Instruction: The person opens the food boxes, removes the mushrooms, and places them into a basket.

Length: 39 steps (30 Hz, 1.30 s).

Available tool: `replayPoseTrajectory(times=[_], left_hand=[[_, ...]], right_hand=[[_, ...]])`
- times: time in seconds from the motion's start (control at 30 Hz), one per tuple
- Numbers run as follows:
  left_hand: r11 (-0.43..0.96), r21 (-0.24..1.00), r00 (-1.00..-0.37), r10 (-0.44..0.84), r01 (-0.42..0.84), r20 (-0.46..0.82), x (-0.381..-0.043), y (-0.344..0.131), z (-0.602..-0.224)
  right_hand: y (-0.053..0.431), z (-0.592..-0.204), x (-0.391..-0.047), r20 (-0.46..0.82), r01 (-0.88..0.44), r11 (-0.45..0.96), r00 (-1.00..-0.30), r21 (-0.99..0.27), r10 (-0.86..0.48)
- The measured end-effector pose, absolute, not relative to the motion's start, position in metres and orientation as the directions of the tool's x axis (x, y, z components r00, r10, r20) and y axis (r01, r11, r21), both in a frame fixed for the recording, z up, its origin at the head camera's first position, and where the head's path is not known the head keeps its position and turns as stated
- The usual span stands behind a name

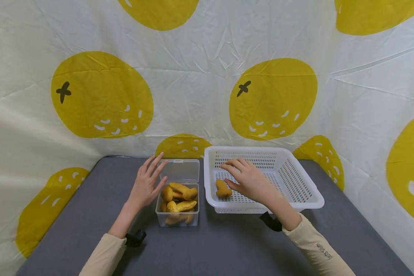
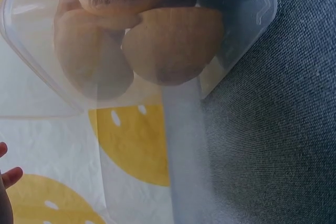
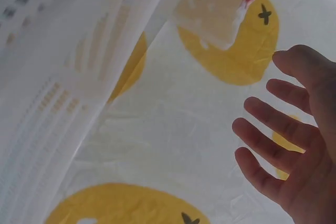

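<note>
My left hand (image 1: 147, 184) hovers at the left side of a clear plastic box (image 1: 161, 219), its fingers spread and holding nothing. Yellow-brown mushrooms (image 1: 186, 206) are heaped inside the box, and its lid (image 1: 179, 171) stands raised at the back. Their rounded ends (image 2: 173, 45) show through the box wall in the left wrist view. Over the left part of a white slotted basket (image 1: 305, 203) is my right hand (image 1: 250, 180), empty, with fingers apart. One more mushroom (image 1: 222, 188) lies in that basket, close to my right thumb. In the right wrist view the fingers (image 3: 268, 140) are loosely extended.
The box and basket stand side by side on a dark grey tabletop (image 1: 207, 249). A pale curtain (image 1: 193, 96) printed with yellow fruit hangs directly behind and along both sides. The basket's high rim (image 1: 262, 147) encloses its floor.
</note>
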<state>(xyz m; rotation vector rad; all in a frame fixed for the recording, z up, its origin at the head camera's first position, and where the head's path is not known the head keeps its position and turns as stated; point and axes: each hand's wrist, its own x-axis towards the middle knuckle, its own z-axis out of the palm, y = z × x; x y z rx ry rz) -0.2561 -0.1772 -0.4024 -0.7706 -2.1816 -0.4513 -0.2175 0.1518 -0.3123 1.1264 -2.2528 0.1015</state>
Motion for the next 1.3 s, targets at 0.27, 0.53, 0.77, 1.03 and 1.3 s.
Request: replayPoseTrajectory(times=[0.27,0.53,0.77,1.03,1.3], left_hand=[[0.747,0.05,-0.494,0.387,0.663,0.778,-0.257,-0.177,-0.402],[0.75,0.052,-0.502,0.388,0.659,0.773,-0.259,-0.177,-0.402],[0.753,0.065,-0.512,0.379,0.655,0.771,-0.259,-0.175,-0.403],[0.759,0.085,-0.525,0.361,0.646,0.771,-0.258,-0.174,-0.404],[0.762,0.087,-0.53,0.359,0.642,0.768,-0.259,-0.173,-0.406]], right_hand=[[0.127,-0.326,-0.206,0.575,-0.762,0.624,-0.436,0.174,-0.693],[0.095,-0.348,-0.206,0.582,-0.74,0.626,-0.405,0.244,-0.705],[0.071,-0.366,-0.213,0.542,-0.682,0.675,-0.467,0.282,-0.699],[0.052,-0.388,-0.22,0.503,-0.653,0.681,-0.488,0.331,-0.713],[0.043,-0.396,-0.223,0.474,-0.641,0.686,-0.513,0.344,-0.716]])
